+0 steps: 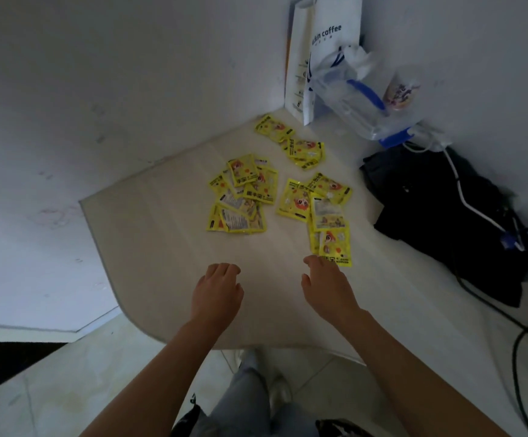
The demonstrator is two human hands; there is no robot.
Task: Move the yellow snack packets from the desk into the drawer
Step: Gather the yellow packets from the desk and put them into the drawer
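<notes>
Several yellow snack packets lie scattered on the pale desk (161,247). One heap (240,193) sits left of centre, another group (319,200) to its right, and two more packets (291,140) lie farther back. My left hand (217,291) hovers over bare desk below the left heap, fingers loosely curled, holding nothing. My right hand (327,285) reaches forward, fingertips at the lower edge of the nearest packet (335,244); whether it touches is unclear. No drawer is in view.
A white paper coffee bag (319,52) stands in the back corner beside a clear plastic bag (357,93) and a cup (401,89). A black bag (445,216) with white and black cables (477,212) fills the desk's right side. The desk's rounded front edge (124,307) is near my legs.
</notes>
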